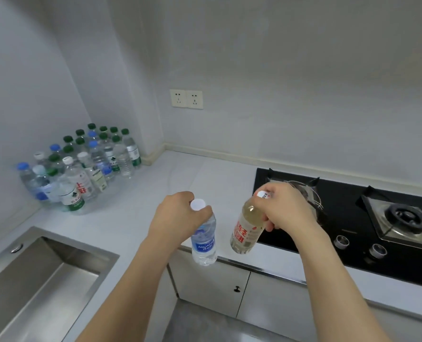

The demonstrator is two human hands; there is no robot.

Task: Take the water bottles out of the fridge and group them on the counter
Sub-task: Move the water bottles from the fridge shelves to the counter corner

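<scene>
Left hand: the left hand [178,213] is curled round the neck of a blue-label bottle [203,239], just under its white cap; the bottle is held upright above the front edge of the counter [136,213].
Right hand: the right hand [282,209] is curled round the upper part of a red-print bottle [247,230], which is held tilted, cap toward the hob and base toward the person.
Bottle group: the bottle cluster [81,166] is stood upright in the back left corner of the counter, against the wall, beyond the sink [39,275].
Key relation: the cluster lies forward and to the left of both hands, well apart from them; the left hand is the nearer. Both carried bottles are judged to need an upright long axis at set-down, so the tilted one is to be righted first.
Step in hand: 2 bottles are judged to be in transit to the cluster.
Readable print: "AQUAFINA" is read on the blue label. Red characters are seen on the right-hand bottle and on 1 front bottle of the cluster, too blurred to be read.
Fridge: not in view.
Adjacent: a black gas hob [353,218] lies to the right.
</scene>
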